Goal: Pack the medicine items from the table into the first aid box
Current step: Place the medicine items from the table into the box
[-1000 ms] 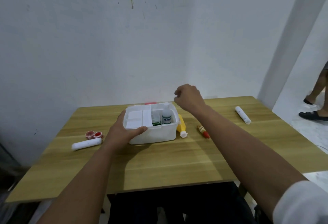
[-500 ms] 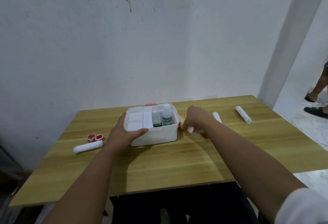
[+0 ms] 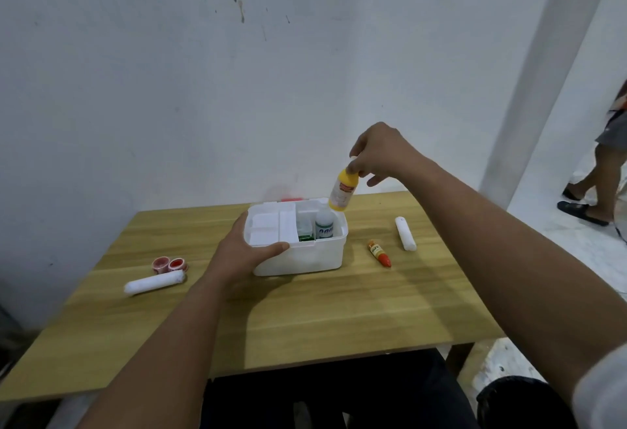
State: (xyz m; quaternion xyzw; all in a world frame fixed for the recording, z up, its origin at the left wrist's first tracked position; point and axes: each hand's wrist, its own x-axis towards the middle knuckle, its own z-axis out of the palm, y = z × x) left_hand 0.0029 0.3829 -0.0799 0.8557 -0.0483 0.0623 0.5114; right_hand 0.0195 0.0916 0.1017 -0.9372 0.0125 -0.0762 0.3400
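Note:
The white first aid box point(image 3: 305, 255) stands open on the wooden table point(image 3: 305, 320). My left hand point(image 3: 244, 252) grips its near left corner, thumb on the rim. Inside stand a white bottle point(image 3: 324, 225) and a green item point(image 3: 305, 235); a white tray fills the left half. My right hand point(image 3: 380, 153) holds a yellow bottle point(image 3: 343, 192) by its top, hanging upright just above the box's right end. On the table lie a small orange tube point(image 3: 379, 252), a white roll point(image 3: 405, 233) to the right, another white roll point(image 3: 154, 282) and two small red-capped pots point(image 3: 169, 264) to the left.
The table's far edge meets a white wall. Something red point(image 3: 291, 198) shows behind the box. At the right edge a person's legs in dark sandals point(image 3: 590, 191) stand on the pale floor beside a white pillar.
My right hand went down beside the box, took the yellow bottle off the table and raised it over the box's right end. The left hand stayed on the box.

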